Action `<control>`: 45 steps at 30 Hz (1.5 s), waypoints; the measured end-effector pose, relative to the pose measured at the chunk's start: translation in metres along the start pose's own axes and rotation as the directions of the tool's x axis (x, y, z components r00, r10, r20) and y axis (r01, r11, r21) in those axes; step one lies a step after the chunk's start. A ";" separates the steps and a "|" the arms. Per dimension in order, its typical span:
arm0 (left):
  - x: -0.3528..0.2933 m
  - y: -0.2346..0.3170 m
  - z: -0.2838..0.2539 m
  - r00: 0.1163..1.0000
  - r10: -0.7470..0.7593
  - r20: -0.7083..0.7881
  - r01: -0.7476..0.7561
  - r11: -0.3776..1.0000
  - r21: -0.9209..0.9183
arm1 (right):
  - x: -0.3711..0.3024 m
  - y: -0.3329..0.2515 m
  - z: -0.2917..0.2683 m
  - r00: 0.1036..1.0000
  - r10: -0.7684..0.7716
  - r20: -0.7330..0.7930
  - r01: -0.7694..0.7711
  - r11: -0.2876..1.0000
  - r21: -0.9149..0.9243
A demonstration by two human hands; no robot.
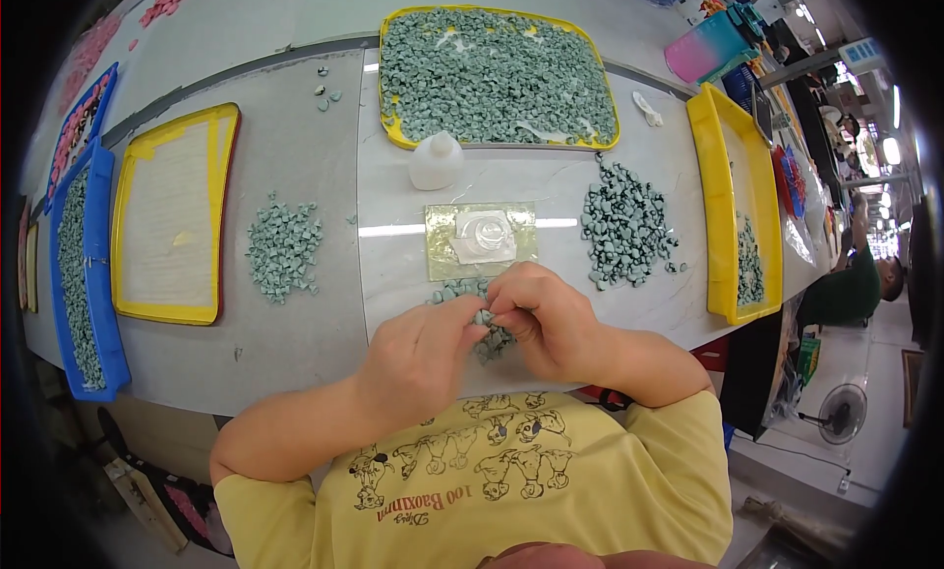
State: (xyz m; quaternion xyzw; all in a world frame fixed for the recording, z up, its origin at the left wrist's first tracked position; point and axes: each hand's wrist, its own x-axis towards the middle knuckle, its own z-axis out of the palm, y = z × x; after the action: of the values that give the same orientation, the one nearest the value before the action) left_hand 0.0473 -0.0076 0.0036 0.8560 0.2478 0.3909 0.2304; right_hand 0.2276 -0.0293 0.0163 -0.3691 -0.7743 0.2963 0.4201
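My left hand (418, 358) and my right hand (553, 325) meet at the table's near edge, fingertips pinched together. Between them is a small grey-green piece (483, 317); its exact kind is too small to make out. Under and around my fingers lies a little heap of similar green pieces (457, 290), partly hidden by the hands. Just beyond sits a yellowish translucent square mat (442, 259) bearing a small round clear dish (486, 233) on white paper. A white squeeze bottle (436, 163) stands behind the mat.
A yellow-rimmed tray (618, 126) full of green pieces lies at the back. Loose piles sit left (283, 246) and right (629, 225). A yellow bin (723, 176) stands right; a paper-lined yellow tray (228, 156) and blue bin (106, 274) stand left. Far right, another person (854, 299) is visible.
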 end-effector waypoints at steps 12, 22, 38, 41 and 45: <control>-0.002 0.004 0.004 0.983 -0.097 0.153 0.106 0.993 -0.050 | -0.005 -0.003 0.001 0.953 0.290 0.084 -0.299 0.945 0.136; 0.013 0.009 -0.001 0.906 -0.326 0.271 0.406 0.851 -0.334 | -0.005 -0.002 -0.012 0.925 0.363 0.114 -0.380 0.902 0.207; 0.022 0.000 -0.010 0.350 -0.389 0.852 0.809 -0.333 -0.484 | -0.003 0.006 -0.026 0.978 -0.104 0.180 0.147 0.958 -0.245; 0.021 -0.002 -0.013 0.359 -0.382 0.852 0.819 -0.309 -0.483 | -0.002 0.002 -0.025 0.976 -0.096 0.197 0.147 0.955 -0.259; 0.017 -0.001 -0.008 0.507 -0.493 0.707 0.822 0.030 -0.568 | -0.004 0.004 -0.020 0.979 -0.133 0.154 0.177 0.930 -0.323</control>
State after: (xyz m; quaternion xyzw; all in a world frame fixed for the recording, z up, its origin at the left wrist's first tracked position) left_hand 0.0503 0.0049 0.0169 0.4266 0.3377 0.1552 0.8245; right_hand 0.2477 -0.0271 0.0214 -0.3527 -0.8657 0.1495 0.3222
